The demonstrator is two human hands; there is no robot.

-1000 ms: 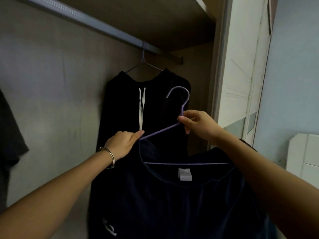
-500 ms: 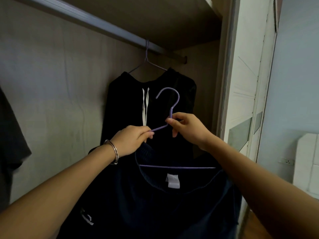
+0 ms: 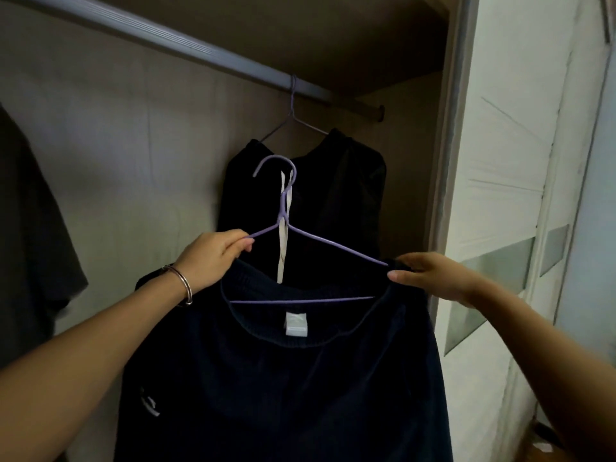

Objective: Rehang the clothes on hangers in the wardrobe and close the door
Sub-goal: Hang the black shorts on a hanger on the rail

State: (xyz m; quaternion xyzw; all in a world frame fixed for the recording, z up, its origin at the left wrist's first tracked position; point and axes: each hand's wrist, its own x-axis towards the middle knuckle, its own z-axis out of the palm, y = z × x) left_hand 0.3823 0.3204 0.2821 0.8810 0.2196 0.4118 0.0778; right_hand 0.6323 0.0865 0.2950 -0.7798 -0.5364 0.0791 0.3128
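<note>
**Navy garment on a purple hanger, held up in front of the rail**

A white label (image 3: 296,325) is sewn inside the near edge of the navy garment (image 3: 283,395); its print is too blurred to read. A small white mark (image 3: 148,403) sits low on the garment's left side, also unreadable.

The left hand (image 3: 216,258), with a metal bangle (image 3: 185,285) on its wrist, pinches the left arm of the purple hanger (image 3: 333,245) where it meets the fabric. The right hand (image 3: 436,278) pinches the navy garment over the hanger's right end, thumb below and fingers above. The garment hangs from the hanger's sloping arms, with the lower bar showing across its opening. The hook points left and is free, below the rail (image 3: 166,38) and not on it.

The rail runs from the near left to the far right under a wooden shelf (image 3: 300,28). The pale back panel (image 3: 133,145) is wrinkled. Far right on the rail, a second hanger (image 3: 292,108) carries a black garment (image 3: 350,195) with a white drawstring (image 3: 283,255), directly behind the held hanger. A grey garment (image 3: 30,228) hangs at the left edge.

Between the grey garment and the black one, the rail is bare. The white wardrobe door (image 3: 500,161) with frosted panels stands open just right of the right hand, and a blue-grey wall (image 3: 596,261) lies beyond it.
</note>
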